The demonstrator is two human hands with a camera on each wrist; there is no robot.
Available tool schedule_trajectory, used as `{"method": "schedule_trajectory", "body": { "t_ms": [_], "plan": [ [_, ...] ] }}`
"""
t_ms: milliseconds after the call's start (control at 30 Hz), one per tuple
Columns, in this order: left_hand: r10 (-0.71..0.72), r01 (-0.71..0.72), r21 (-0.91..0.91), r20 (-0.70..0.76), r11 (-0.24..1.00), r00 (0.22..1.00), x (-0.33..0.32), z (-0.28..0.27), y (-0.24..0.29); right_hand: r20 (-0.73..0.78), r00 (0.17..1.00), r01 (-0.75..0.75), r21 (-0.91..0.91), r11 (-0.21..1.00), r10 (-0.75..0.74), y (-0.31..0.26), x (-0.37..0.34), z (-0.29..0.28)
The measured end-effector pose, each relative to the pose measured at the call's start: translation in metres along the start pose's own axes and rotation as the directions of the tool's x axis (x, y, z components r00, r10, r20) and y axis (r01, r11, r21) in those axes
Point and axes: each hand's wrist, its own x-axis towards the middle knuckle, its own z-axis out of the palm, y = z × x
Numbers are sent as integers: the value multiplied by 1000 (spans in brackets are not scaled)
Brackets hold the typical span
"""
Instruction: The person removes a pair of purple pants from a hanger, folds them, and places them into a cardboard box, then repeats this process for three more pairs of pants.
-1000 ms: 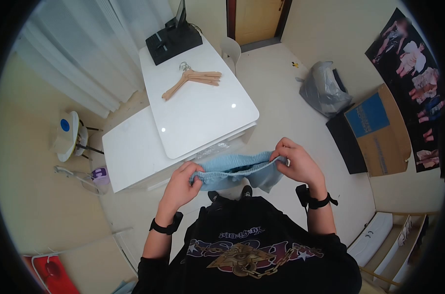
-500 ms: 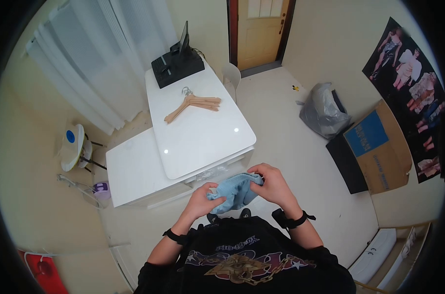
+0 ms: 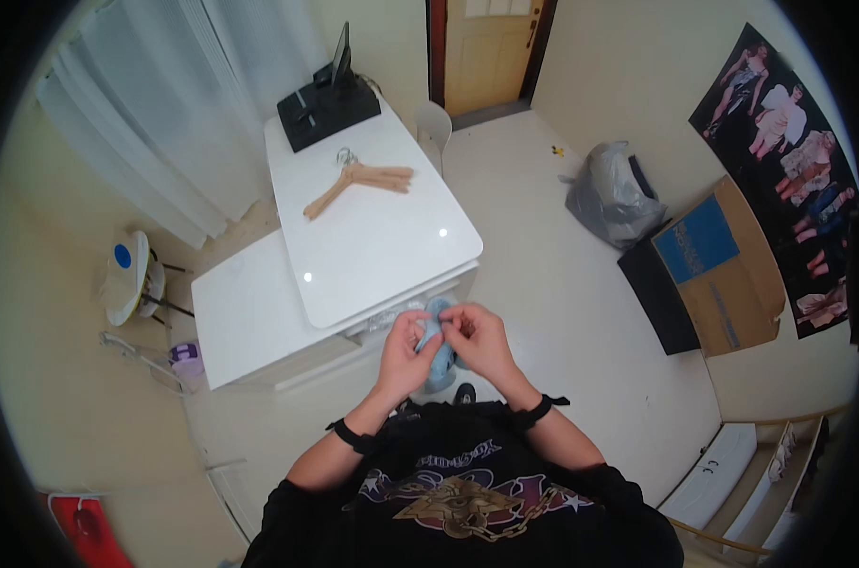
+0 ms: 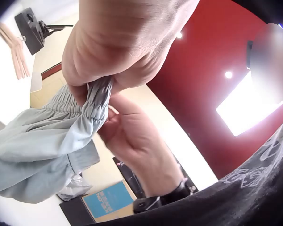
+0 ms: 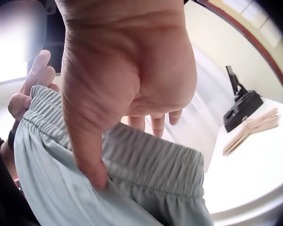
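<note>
Light blue elastic-waist shorts (image 3: 440,375) hang between both hands in front of the body, their gathered waistband uppermost. My left hand (image 3: 407,358) pinches one end of the waistband, as the left wrist view also shows. Close beside it, my right hand (image 3: 483,346) grips the band, its thumb (image 5: 92,165) lying over the outside and the other fingers behind. In the left wrist view the fabric of the shorts (image 4: 42,146) droops in loose folds. Most of the shorts is hidden behind the hands in the head view.
Several wooden hangers (image 3: 358,180) lie on the white table (image 3: 382,256), with a black cash-register-like machine (image 3: 327,112) behind them. A lower white bench (image 3: 249,303) adjoins it on the left. To the right are a grey plastic bag (image 3: 617,197) and a cardboard box (image 3: 732,284).
Both hands have come together from a wide spread, bringing the waistband's ends close. The shorts, stretched out flat across before, are now gathered narrow and hang down.
</note>
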Motion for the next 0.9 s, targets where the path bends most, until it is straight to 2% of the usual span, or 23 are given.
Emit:
{"method": "schedule_trajectory", "body": {
  "t_ms": [67,100,167,200,233,267,300,333,367,400,433,467,500,533,567,633,667,700,733,767,833,867,900],
  "plan": [
    [-46,45,-37,-13,998,999,-9,7,14,-91,994,-38,221,975,59,26,5,10],
    [-28,27,-69,-17,997,999,-9,7,24,-78,993,-69,231,971,89,23,2,11],
    [-34,36,-80,28,996,999,-17,2,41,8,926,-339,455,823,377,1,-6,1],
    [-8,16,-96,82,995,997,-20,-1,52,2,917,-373,355,857,398,-6,-9,-1],
    [-15,23,-90,79,996,997,-21,-5,64,8,916,-378,361,853,402,1,-9,-4],
    [26,-27,2,125,1000,992,-24,-11,77,56,938,-346,98,933,342,14,-9,-8],
    [59,-76,89,176,993,983,-28,-17,89,121,948,-273,-169,947,295,26,-11,-10],
    [49,-66,94,174,993,984,-30,-24,104,226,926,-243,-257,935,303,29,-6,-13],
    [42,-90,176,260,980,965,-31,-32,119,233,923,-248,-252,935,307,31,-5,-11],
    [26,-119,254,342,960,939,-32,-39,132,223,957,-117,-295,948,187,19,-4,-8],
    [18,-111,261,333,959,943,-34,-43,142,220,974,18,-337,941,61,7,-2,-5],
    [76,-203,308,380,929,922,-35,-47,151,231,971,20,-330,944,61,-2,3,-2],
    [128,-295,351,429,888,894,-37,-50,159,301,953,130,-293,947,-38,-10,10,1],
    [122,-288,362,418,887,900,-39,-53,168,367,920,238,-247,939,-137,-20,18,3],
    [66,-286,412,471,865,880,-42,-56,177,380,915,241,-235,941,-140,-33,25,4],
    [-5,-269,472,502,840,865,-47,-60,182,606,753,450,-192,872,-255,-57,37,9],
    [-16,-320,520,542,792,840,-49,-61,183,618,742,452,-177,874,-258,-63,41,17],
    [-32,-371,562,579,739,814,-51,-62,183,697,645,545,-134,827,-313,-67,45,26],
    [-35,-360,572,564,737,825,-53,-62,182,765,534,632,-80,771,-359,-70,49,33],
    [-7,-391,575,568,719,823,-54,-62,179,775,518,635,-65,769,-363,-67,53,39],
    [18,-409,588,557,698,830,-61,-67,176,848,368,733,-13,680,-381,-51,61,53],
    [9,-387,640,510,664,860,-66,-72,175,854,351,734,3,679,-384,-44,62,55],
    [3,-360,690,461,628,888,-71,-78,175,838,394,731,-36,682,-378,-36,64,51]
  ]
}}
